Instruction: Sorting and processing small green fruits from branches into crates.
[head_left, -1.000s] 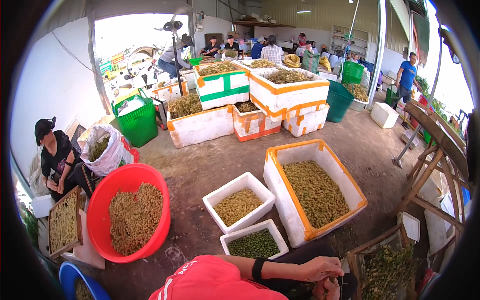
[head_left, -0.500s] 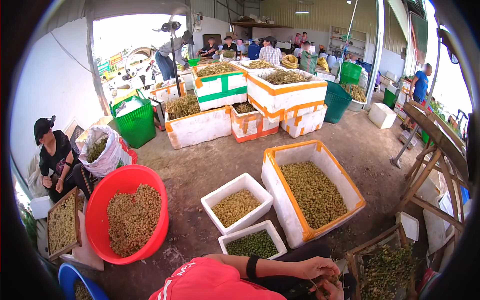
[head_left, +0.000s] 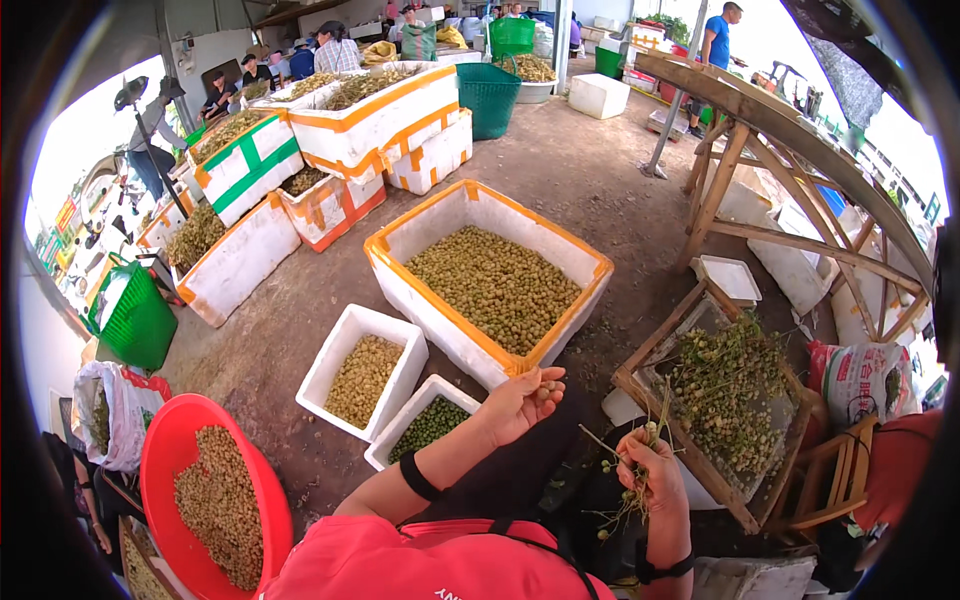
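My left hand is closed, palm partly up, over the near corner of a big white foam box edged with orange tape. Small round yellow-green fruits show at its fingertips. Lower right, my right hand grips a bunch of thin green stalks with a few round fruits hanging from them. Beside that hand lies a wood-framed mesh tray heaped with fruit-bearing stems. Loose fruits fill the lower part of the big box.
Two small foam boxes stand left of the big one, one with pale fruits, one with green fruits. A red tub holds more. Stacked foam boxes stand beyond. A wooden trestle and another person's red sleeve are at right.
My view has swung right. My hands, together over the stems before, are now apart: the left has moved out toward the big box with fruits, while the right keeps the stalks.
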